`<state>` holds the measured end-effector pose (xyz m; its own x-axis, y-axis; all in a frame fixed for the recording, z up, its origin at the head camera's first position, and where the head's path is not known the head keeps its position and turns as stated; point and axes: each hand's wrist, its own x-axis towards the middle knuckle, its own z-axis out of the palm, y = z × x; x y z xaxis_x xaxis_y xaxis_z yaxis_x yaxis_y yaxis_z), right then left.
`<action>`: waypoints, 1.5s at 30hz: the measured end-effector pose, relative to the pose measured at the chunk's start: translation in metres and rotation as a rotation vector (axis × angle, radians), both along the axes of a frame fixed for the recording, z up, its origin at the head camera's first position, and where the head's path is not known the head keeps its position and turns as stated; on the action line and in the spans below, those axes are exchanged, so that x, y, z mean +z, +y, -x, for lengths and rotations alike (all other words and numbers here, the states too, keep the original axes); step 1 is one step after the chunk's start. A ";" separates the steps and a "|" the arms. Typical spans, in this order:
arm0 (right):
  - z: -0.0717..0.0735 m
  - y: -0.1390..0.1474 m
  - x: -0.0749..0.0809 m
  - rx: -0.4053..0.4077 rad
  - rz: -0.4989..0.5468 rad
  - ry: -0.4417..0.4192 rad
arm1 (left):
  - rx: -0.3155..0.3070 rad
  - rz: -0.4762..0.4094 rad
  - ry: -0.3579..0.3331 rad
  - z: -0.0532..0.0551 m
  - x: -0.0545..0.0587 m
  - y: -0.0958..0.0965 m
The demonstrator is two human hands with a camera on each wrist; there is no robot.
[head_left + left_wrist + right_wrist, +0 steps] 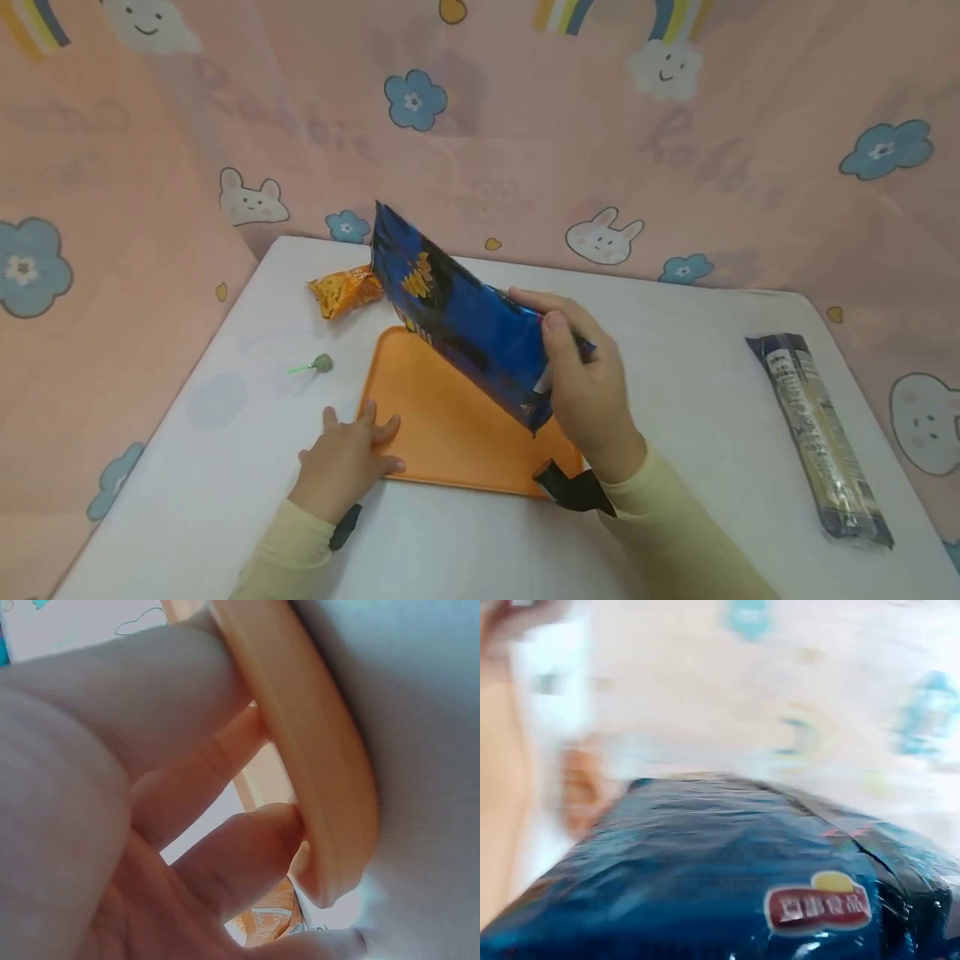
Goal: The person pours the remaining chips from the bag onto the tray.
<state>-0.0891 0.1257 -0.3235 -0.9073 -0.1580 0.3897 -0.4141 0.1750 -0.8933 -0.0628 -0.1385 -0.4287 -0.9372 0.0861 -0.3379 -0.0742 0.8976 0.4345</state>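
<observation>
My right hand (588, 383) grips one end of a blue snack packet (465, 321), thumb on its front. The packet is held tilted above the orange tray (465, 433), its far end up and to the left. In the right wrist view the packet (697, 862) fills the lower part, with a red label on its face. My left hand (345, 462) rests with spread fingers on the tray's left edge. The left wrist view has fingertips of this hand (232, 847) touching the tray's rim (315, 750).
Behind the tray at the left lies a small orange snack bag (345, 292). A lollipop (322, 363) with a green stick lies left of the tray. At the far right is a long clear-and-dark packet (821, 442). A pink patterned cloth (510, 183) hangs behind the white table (690, 375).
</observation>
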 end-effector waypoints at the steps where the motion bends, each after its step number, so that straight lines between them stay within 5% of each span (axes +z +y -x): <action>1: 0.003 -0.003 -0.006 0.009 -0.029 -0.019 | 0.001 0.000 0.001 0.000 0.000 0.000; 6: 0.016 -0.009 -0.029 0.026 -0.160 -0.139 | 0.012 -0.002 -0.002 0.001 0.000 0.001; 21: 0.018 -0.008 -0.041 0.031 -0.209 -0.202 | 0.016 0.017 0.012 0.000 -0.001 0.003; 27: 0.015 -0.003 -0.025 0.008 -0.173 -0.214 | 0.015 0.021 0.009 0.000 -0.002 0.003; 33: 0.001 0.009 0.007 -0.053 -0.064 -0.074 | 0.010 0.011 0.026 -0.001 -0.001 0.002; 41: 0.010 0.000 -0.019 -0.017 -0.122 -0.113 | 0.004 0.007 0.026 -0.003 0.001 0.001; 45: 0.011 0.002 -0.019 -0.039 -0.112 -0.134 | 0.010 0.008 0.010 -0.002 0.001 0.002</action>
